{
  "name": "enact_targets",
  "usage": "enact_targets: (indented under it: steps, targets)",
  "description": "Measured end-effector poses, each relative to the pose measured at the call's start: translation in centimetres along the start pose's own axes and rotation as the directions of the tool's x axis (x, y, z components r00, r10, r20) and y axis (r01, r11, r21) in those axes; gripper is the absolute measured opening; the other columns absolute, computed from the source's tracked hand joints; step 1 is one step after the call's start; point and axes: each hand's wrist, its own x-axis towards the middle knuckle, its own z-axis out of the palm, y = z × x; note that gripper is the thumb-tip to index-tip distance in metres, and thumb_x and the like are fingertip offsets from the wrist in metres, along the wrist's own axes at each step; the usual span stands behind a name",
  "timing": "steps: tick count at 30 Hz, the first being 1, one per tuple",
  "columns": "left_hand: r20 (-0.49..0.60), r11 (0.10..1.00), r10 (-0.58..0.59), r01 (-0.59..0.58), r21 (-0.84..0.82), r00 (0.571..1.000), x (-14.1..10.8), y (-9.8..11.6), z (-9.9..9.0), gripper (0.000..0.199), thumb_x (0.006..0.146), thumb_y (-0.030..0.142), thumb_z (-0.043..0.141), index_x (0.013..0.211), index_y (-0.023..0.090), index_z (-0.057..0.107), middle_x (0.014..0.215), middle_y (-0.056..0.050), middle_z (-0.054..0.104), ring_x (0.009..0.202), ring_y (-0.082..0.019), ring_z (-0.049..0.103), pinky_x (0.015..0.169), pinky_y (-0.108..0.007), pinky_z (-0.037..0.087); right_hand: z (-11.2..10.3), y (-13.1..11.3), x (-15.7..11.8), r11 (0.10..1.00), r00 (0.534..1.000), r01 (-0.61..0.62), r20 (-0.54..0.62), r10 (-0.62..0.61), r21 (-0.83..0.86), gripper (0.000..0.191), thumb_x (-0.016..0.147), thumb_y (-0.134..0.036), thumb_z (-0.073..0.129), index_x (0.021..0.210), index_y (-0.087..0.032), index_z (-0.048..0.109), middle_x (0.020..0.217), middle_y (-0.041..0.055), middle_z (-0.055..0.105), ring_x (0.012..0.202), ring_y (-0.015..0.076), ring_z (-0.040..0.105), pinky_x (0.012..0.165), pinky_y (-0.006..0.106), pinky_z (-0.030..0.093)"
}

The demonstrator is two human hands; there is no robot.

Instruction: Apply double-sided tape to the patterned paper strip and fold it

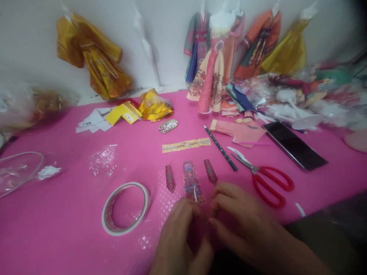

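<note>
My left hand [179,236] is at the front of the pink table, fingers curled in a pinch. Facing it, a small gap away, my right hand [243,219] has its fingertips bent together too. Whatever either holds is too small or blurred to make out. Just beyond them lies a patterned paper strip [189,179], with a thin white sliver [195,193] at its lower end near my left fingertips. A dark red pointed piece [170,178] lies left of the strip, and a matching pointed piece [210,171] lies to its right, close to my right fingers.
A tape roll [145,200] lies left, red-handled scissors [272,179] right. Behind are a yellowish band [186,145], a dark pencil [220,148], a phone [295,145] and an oval sequin container [168,126]. Small dressed figures [212,68] stand along the wall; plastic bags [301,103] crowd the right.
</note>
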Motion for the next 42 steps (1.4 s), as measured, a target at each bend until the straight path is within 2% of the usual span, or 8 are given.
enact_targets:
  steps: [4, 10, 13, 18, 21, 28, 35, 42]
  targets:
    - [-0.057, 0.999, -0.027, 0.025, -0.040, 0.998, 0.2, 0.0, 0.2, 0.012, 0.089, 0.019, 0.053, 0.097, 0.027, 0.057, 0.092, -0.001, 0.066, 0.080, -0.020, 0.066, 0.070, -0.033, 0.054, 0.4, 0.5, 0.2, 0.998, 0.999, -0.049, 0.000, 0.049, 0.032, 0.012, 0.087, -0.010, 0.052, 0.079, -0.019, 0.056, 0.082, 0.0029, 0.060, 0.077, 0.0170, 0.056, 0.065, 0.027, 0.042]
    - [-0.118, 0.970, 0.199, -0.178, 0.168, 0.973, 0.4, -1.5, -0.5, 0.043, 0.085, 0.010, 0.056, 0.124, 0.030, 0.054, 0.115, -0.005, 0.068, 0.106, -0.024, 0.067, 0.088, -0.037, 0.057, 0.4, 1.6, 1.5, 0.925, 0.945, -0.327, 0.050, 0.324, 0.191, 0.015, 0.090, -0.018, 0.052, 0.075, -0.021, 0.051, 0.067, -0.0037, 0.053, 0.060, 0.0125, 0.050, 0.053, 0.024, 0.037]
    - [-0.122, 0.922, 0.270, -0.221, 0.318, 0.955, 0.2, -2.3, -0.7, 0.044, 0.087, 0.009, 0.055, 0.127, 0.027, 0.051, 0.118, -0.008, 0.067, 0.109, -0.026, 0.066, 0.090, -0.040, 0.057, -0.1, 2.3, 2.6, 0.901, 0.923, -0.385, 0.068, 0.379, 0.200, 0.017, 0.091, -0.023, 0.052, 0.074, -0.022, 0.050, 0.064, -0.0044, 0.052, 0.058, 0.0122, 0.049, 0.051, 0.024, 0.036]
    - [-0.012, 0.799, 0.454, -0.401, 0.449, 0.891, 0.5, -2.8, -0.4, 0.040, 0.087, 0.007, 0.057, 0.124, 0.021, 0.055, 0.122, -0.014, 0.066, 0.115, -0.030, 0.062, 0.097, -0.046, 0.053, -0.1, 3.0, 3.9, 0.891, 0.908, -0.419, 0.085, 0.410, 0.174, 0.016, 0.089, -0.022, 0.052, 0.074, -0.020, 0.054, 0.067, -0.0019, 0.058, 0.063, 0.0135, 0.052, 0.054, 0.024, 0.039]
    - [-0.037, 0.825, 0.438, -0.385, 0.413, 0.898, 0.8, -2.8, -0.3, 0.038, 0.088, 0.009, 0.057, 0.125, 0.020, 0.055, 0.124, -0.013, 0.065, 0.117, -0.028, 0.061, 0.099, -0.045, 0.052, 0.1, 2.9, 4.3, 0.882, 0.900, -0.436, 0.082, 0.428, 0.178, 0.017, 0.089, -0.023, 0.052, 0.073, -0.019, 0.055, 0.068, -0.0018, 0.057, 0.064, 0.0138, 0.052, 0.056, 0.025, 0.040]
    - [-0.085, 0.959, 0.248, -0.232, 0.160, 0.965, 0.5, -2.4, -1.1, 0.033, 0.092, 0.015, 0.058, 0.121, 0.031, 0.054, 0.121, -0.005, 0.064, 0.115, -0.023, 0.062, 0.096, -0.039, 0.054, -1.2, 1.6, 3.6, 0.930, 0.952, -0.289, 0.173, 0.253, 0.226, 0.016, 0.095, -0.022, 0.056, 0.080, -0.020, 0.062, 0.072, -0.0036, 0.062, 0.064, 0.0118, 0.054, 0.056, 0.022, 0.040]
    - [-0.087, 0.983, 0.181, -0.178, 0.041, 0.980, 0.3, -2.2, -1.0, 0.030, 0.093, 0.014, 0.058, 0.118, 0.032, 0.056, 0.124, -0.004, 0.061, 0.118, -0.024, 0.059, 0.098, -0.039, 0.052, -1.1, 1.0, 2.3, 0.995, 0.984, -0.096, 0.151, 0.091, 0.025, 0.010, 0.091, -0.012, 0.063, 0.089, -0.022, 0.064, 0.085, -0.0025, 0.065, 0.073, 0.0130, 0.058, 0.062, 0.024, 0.041]
    - [-0.097, 0.987, 0.156, -0.158, -0.005, 0.983, 0.3, -1.9, -0.8, 0.029, 0.091, 0.011, 0.056, 0.114, 0.029, 0.056, 0.122, -0.004, 0.061, 0.118, -0.023, 0.057, 0.099, -0.040, 0.050, -0.8, 1.1, 2.1, 0.999, 0.986, -0.045, 0.161, 0.049, -0.030, 0.011, 0.092, -0.011, 0.062, 0.089, -0.021, 0.062, 0.089, -0.0011, 0.064, 0.081, 0.0148, 0.062, 0.069, 0.027, 0.043]
